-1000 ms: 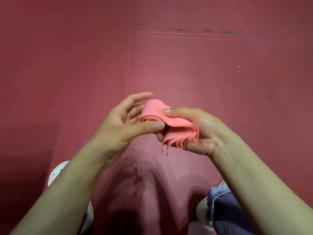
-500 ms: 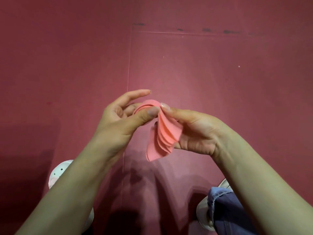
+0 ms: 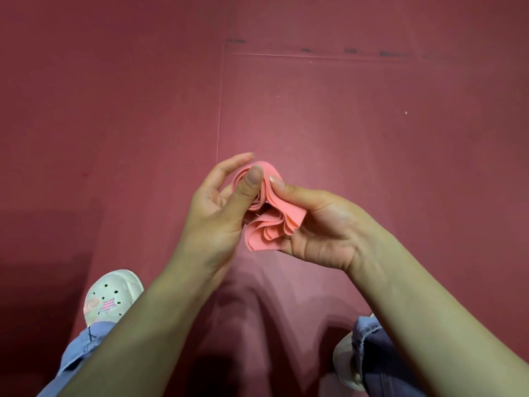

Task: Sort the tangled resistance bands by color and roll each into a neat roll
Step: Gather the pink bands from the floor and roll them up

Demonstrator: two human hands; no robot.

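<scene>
Both hands meet in mid-air above a dark red floor mat [image 3: 343,124], sharing one pink resistance band [image 3: 267,222] gathered into loose, layered folds. The left hand [image 3: 217,219] pinches the upper, curled part of the band: its thumb presses flat on the near face of the coil while the index finger arches over the far side, its tip clear of the band's top edge; the other fingers [image 3: 229,193] are curled behind the band and mostly hidden. The right hand [image 3: 320,227] grips the band from the other side, thumb laid along the top of the folds and the remaining fingers closed underneath, so the layered edges fan out toward its palm. The lower end of the band bunches into a ruffled, roughly spiral lump between the two palms, though how many layers it holds is hard to make out. Below, a white clog [image 3: 113,296] with holes and a striped star charm stands on the mat, blue trouser cuffs [image 3: 372,353] showing at both lower corners.
</scene>
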